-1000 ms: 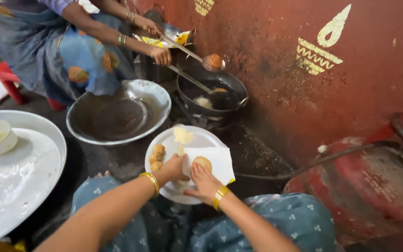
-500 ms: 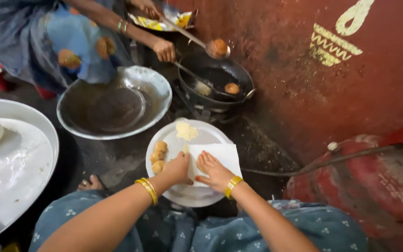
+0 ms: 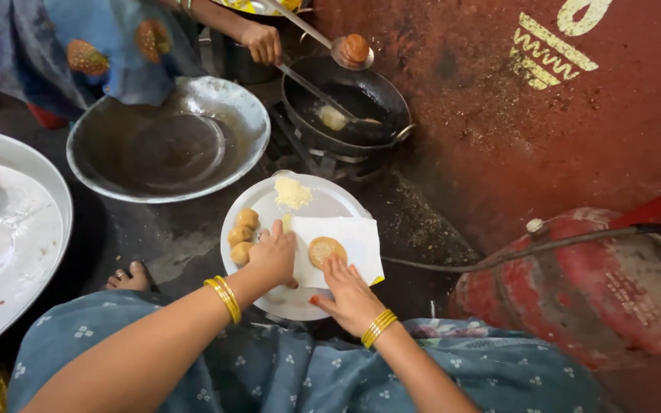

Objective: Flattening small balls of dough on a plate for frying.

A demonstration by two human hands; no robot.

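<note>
Head view, near to far. The person's left hand (image 3: 273, 256) lies knuckles-up on the white plate (image 3: 330, 200), fingers curled loosely together and closed on nothing visible, resting at the left edge of the white paper napkin (image 3: 357, 243). The right hand (image 3: 350, 294) lies flat at 5 o'clock on the plate, fingers extended and lightly spread, fingertips pressing the napkin just below the round crumbed patty (image 3: 326, 250), which sits on the napkin near the plate's centre; neither hand pinches it. Both wrists carry gold bangles (image 3: 224, 297). On the plate, four pale dough balls (image 3: 242, 235) cluster at 9 o'clock, just beside the left hand, and a heap of yellowish crumbs (image 3: 292, 191) lies at 12 o'clock. At 9 o'clock from the plate a bare foot (image 3: 128, 277) rests on the dark, stained floor (image 3: 170, 245); a large white tray (image 3: 9, 229) lies further left. At 10 o'clock stands a wide, empty-looking metal basin (image 3: 168, 138). At 1 o'clock a black frying pan (image 3: 346, 103) holds one pale piece in oil; a second person's hand (image 3: 262, 42) holds a slotted ladle (image 3: 350, 52) bearing a browned ball over it. A red painted wall (image 3: 499, 115) closes the far side, and a red gas cylinder (image 3: 575, 283) lies at 3 o'clock.
</note>
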